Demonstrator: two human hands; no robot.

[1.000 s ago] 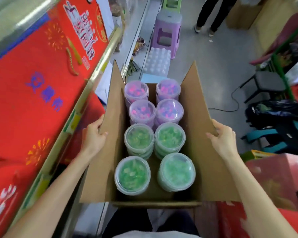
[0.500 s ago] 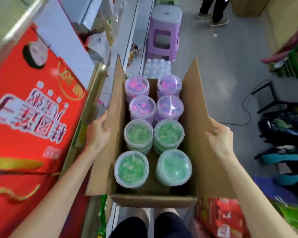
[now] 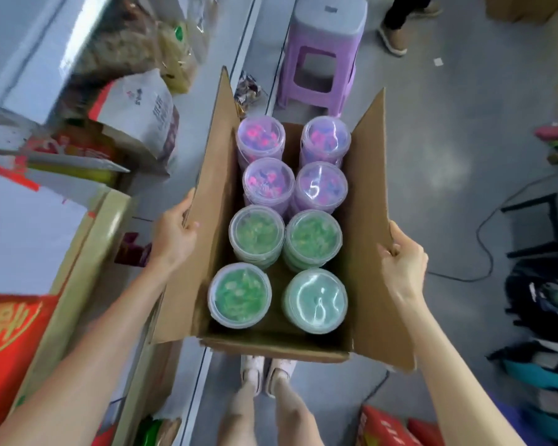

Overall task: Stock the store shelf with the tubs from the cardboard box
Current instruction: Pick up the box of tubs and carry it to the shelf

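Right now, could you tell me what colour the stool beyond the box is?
The stool is purple; the head view shows it.

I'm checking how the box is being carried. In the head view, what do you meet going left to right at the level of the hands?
In order: left hand → left box flap → green tub → second green tub → right box flap → right hand.

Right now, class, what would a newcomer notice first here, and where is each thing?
An open box, centre, gripped at its side flaps by the left hand and right hand. Inside, in two rows, stand four green tubs nearest the person and four purple tubs beyond. A purple stool stands on the floor past the box.
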